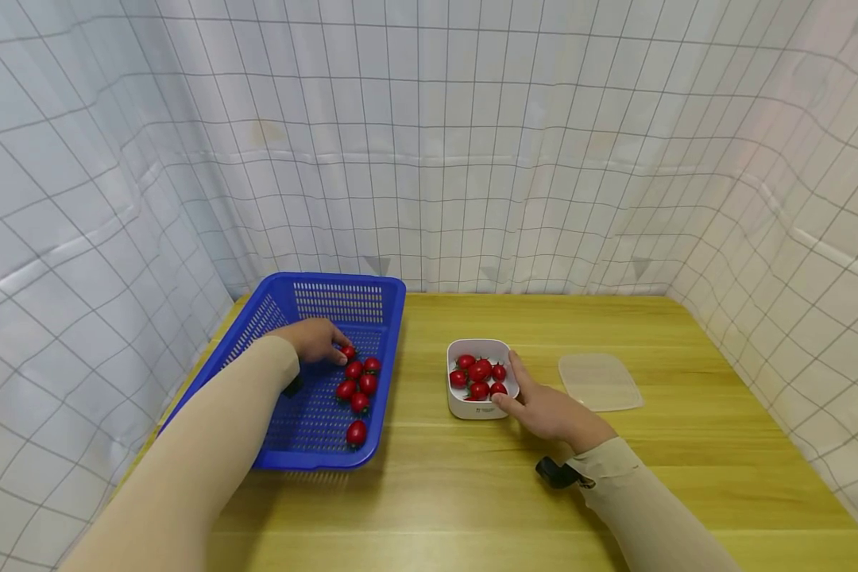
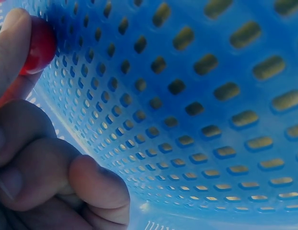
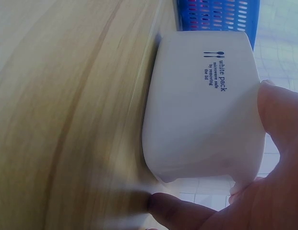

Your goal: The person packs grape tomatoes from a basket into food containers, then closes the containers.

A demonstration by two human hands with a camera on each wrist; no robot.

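Inside the blue basket [image 1: 393,349], my left hand [image 1: 316,340] pinches a cherry tomato [image 2: 41,45] between thumb and fingertips, with the other fingers curled. More cherry tomatoes [image 1: 368,384] lie loose on the basket's floor, to the right of and nearer than that hand. My right hand [image 1: 554,409] holds the white food container [image 3: 201,105] by its near right corner, thumb at the near rim and fingers along the right side. Several red cherry tomatoes [image 1: 480,370] with green stems sit in the container, which stands upright on the table.
A translucent lid [image 1: 600,382] lies flat on the wooden table [image 1: 429,500], right of the container. White gridded curtains [image 1: 472,159] hang behind the table and at both sides. The basket's raised wall stands between the tomatoes in it and the container.
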